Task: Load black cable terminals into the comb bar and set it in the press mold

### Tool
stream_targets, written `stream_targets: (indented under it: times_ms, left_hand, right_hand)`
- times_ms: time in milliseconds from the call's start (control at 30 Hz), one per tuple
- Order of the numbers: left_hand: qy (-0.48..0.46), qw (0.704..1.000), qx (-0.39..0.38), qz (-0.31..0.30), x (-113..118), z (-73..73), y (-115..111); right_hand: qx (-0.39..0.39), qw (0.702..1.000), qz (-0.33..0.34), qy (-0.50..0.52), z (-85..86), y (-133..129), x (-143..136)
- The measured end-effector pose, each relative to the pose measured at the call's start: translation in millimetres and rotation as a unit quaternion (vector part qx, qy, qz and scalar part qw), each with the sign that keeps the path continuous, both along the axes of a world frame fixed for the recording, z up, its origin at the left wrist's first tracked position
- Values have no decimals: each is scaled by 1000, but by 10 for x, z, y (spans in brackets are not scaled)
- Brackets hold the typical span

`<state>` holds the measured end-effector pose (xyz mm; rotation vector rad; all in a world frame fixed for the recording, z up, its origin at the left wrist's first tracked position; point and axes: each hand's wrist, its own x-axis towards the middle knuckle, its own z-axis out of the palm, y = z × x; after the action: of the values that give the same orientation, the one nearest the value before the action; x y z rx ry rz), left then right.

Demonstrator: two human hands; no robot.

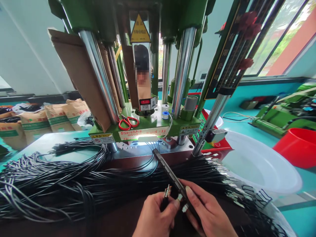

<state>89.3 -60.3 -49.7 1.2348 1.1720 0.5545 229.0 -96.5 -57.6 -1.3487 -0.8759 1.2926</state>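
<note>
Head view.

Left hand [158, 214]: low in the frame, at centre; thumb and fingers pressed together, pinching a small bunch of cable ends [167, 191], their metal tips pointing up.

Right hand [209, 210]: just beside the left; thumb laid along one side and fingers on the other, clasping the near end of a dark bar [170, 171].

Dark bar: long, narrow, segmented; tilted, running up and leftward from the right hand toward the metal bed [145, 149] of a green press [111, 132]. Contact between its far end and the bed: cannot be told.

White connector [184, 208]: one, small, between the hands, close against the bar.

Black cables [66, 184]: a large mass, spread across the worktop left of the hands and behind them; further pale-tipped ends [229, 184] to the right.

On the press ledge: scissors [128, 123], red-handled, lying flat; a blue-and-white roll [165, 115], to their right.

Leaning by the left column: a cardboard sheet [76, 69], brown.

Background left: paper sacks [58, 118], green-banded.

Background right: a white tub [261, 164], round; a red bucket [295, 148], beyond it.
</note>
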Motion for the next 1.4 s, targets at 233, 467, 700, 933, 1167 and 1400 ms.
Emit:
stream_targets:
  times_ms: [233, 467, 700, 933, 1167, 1400]
  left_hand:
    - [-15, 1000, -3, 19, 1, -89, 3]
    - [-125, 990, -69, 7, -55, -19, 20]
    - [-199, 973, -72, 89, -164, 53, 46]
    - [-153, 982, -88, 60, -45, 57, 43]
    - [-174, 979, -73, 72, -14, -134, 47]
    - [-166, 981, -75, 71, 6, -146, 47]
  right_hand:
    - [26, 998, -6, -49, -88, -6, -10]
    - [7, 998, 31, -44, 4, -28, 39]
    - [-50, 998, -25, 34, 9, -36, 102]
    - [-15, 999, -4, 32, -9, -24, 78]
    - [-23, 1000, 13, 10, 56, -32, 67]
    - [-34, 999, -9, 14, 96, -31, 34]
